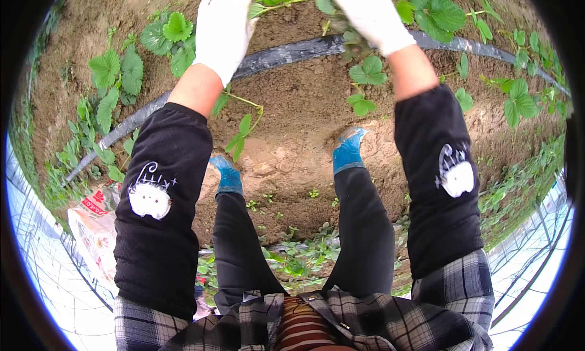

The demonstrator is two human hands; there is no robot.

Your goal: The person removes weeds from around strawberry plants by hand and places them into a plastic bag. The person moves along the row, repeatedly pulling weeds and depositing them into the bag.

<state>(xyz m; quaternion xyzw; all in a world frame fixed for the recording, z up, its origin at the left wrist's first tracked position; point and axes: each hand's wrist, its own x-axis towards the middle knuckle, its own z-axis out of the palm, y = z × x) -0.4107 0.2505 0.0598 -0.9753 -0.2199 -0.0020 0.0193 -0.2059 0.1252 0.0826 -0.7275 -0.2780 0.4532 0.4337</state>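
Note:
Both hands wear white gloves and reach to the top of the head view, over a row of strawberry plants. My left hand (224, 33) is beside a long green runner (292, 2), its fingers partly spread; whether it pinches the stem cannot be told. At the upper right, my right hand (371, 16) is closed around some blurred leaves and stems (353, 34), its fingertips cut by the picture's edge. Under the hands a black drip-irrigation hose (292, 52) crosses the soil. A strawberry plant (170, 38) grows left of my left hand, and another (438, 13) right of my right hand.
My feet, in blue boots (349, 150), stand apart on bare soil (279, 145). A runner with young leaves (245, 130) lies near the left boot. At the left is a printed plastic bag (93, 232). More plants (297, 257) grow behind my legs.

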